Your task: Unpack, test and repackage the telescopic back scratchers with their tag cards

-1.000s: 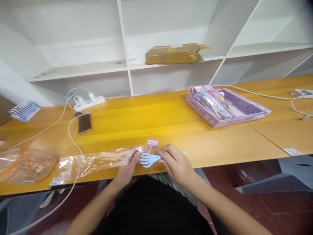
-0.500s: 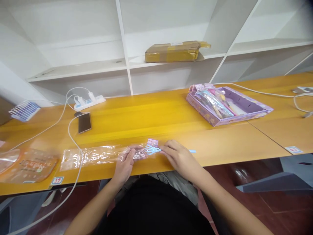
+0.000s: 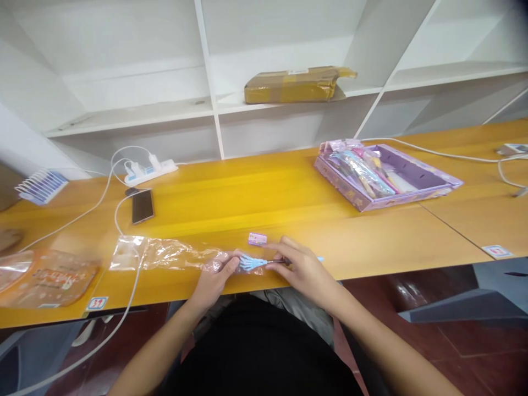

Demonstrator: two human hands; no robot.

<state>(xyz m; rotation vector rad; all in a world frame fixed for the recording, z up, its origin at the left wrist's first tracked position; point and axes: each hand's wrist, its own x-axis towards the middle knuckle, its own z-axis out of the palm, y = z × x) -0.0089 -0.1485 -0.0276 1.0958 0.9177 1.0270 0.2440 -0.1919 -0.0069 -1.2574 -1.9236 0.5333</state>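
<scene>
My right hand (image 3: 303, 268) is closed round the dark shaft of a back scratcher with a light blue, hand-shaped head (image 3: 252, 263). Its blue handle end pokes out beyond my knuckles. My left hand (image 3: 217, 276) pinches the end of a long clear plastic bag (image 3: 169, 256), which stretches left across the desk. The scratcher's fingers lie right at the left fingertips; whether they are inside the bag's mouth I cannot tell. A small pink and purple card (image 3: 257, 238) rests just above the scratcher, near my right index finger.
A purple tray (image 3: 412, 196) with several wrapped items stands at the right. A phone (image 3: 142, 207), a power strip (image 3: 150, 172) and a white cable (image 3: 134, 291) occupy the left. An orange printed pouch (image 3: 58, 278) lies near the left edge. A taped carton (image 3: 291, 87) sits on the shelf.
The back scratcher's head has come down and slightly left, closer to my left hand. The card now lies apart from it. More of the dark shaft shows, and the bag has shifted a little.
</scene>
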